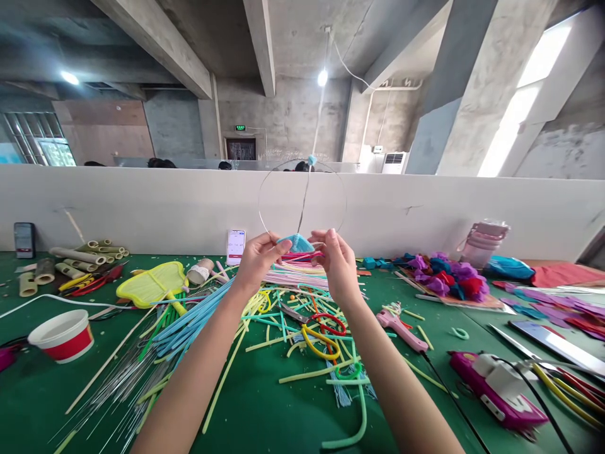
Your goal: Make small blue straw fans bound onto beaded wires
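Note:
Straight ahead I hold up a thin wire hoop [259, 197], its lower edge between my two hands. A light-blue fuzzy piece [297, 244] sits at the bottom of it, and a small blue tuft [311, 160] at the top. A wire stem [304, 203] runs between the two. My left hand [258, 260] pinches the left end of the blue piece with thumb and fingers. My right hand [336, 261] is closed around the hoop's lower right side, its fingertips touching or very near the piece's right corner. Their exact contact is partly hidden.
Pipe cleaners [198, 318], loose wires [113, 394] and scissors [319, 334] cover the green table [255, 403]. A glue gun [401, 329] and power strip [498, 391] lie right. A paper cup [63, 337] stands left; a white partition [142, 208] rises behind.

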`<control>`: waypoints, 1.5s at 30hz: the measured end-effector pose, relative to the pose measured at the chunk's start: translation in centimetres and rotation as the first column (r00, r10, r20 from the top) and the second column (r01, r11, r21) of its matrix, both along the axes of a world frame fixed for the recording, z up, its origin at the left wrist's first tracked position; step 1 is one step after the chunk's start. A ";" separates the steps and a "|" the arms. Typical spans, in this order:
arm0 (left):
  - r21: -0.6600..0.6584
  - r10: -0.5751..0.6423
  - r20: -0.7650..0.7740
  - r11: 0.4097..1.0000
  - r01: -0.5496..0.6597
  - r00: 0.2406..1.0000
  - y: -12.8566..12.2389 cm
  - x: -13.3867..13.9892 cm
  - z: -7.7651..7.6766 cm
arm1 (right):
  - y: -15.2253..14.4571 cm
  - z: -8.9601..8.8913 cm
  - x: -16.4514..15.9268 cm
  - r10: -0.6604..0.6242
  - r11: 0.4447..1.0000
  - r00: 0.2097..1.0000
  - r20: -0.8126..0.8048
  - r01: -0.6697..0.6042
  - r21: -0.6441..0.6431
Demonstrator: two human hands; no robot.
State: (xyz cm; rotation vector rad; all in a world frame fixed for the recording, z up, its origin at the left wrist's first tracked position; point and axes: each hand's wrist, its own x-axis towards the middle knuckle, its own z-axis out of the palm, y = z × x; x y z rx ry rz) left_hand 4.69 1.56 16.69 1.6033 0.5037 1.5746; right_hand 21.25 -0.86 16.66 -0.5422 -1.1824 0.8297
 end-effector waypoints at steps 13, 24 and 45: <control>-0.085 0.050 -0.090 0.995 -0.058 0.995 1.0 -2.4 0.5 | 0.0 0.8 2.1 0.092 0.990 0.995 0.041 -0.087 -0.111; -0.174 0.002 -0.185 0.984 -0.035 0.983 0.5 -2.0 0.8 | 0.2 0.8 2.3 -0.007 0.998 1.000 -0.031 0.005 -0.068; -0.160 0.135 -0.076 0.976 -0.145 0.988 0.6 -2.7 1.2 | 0.6 0.3 1.9 0.076 0.974 0.997 0.014 -0.071 -0.215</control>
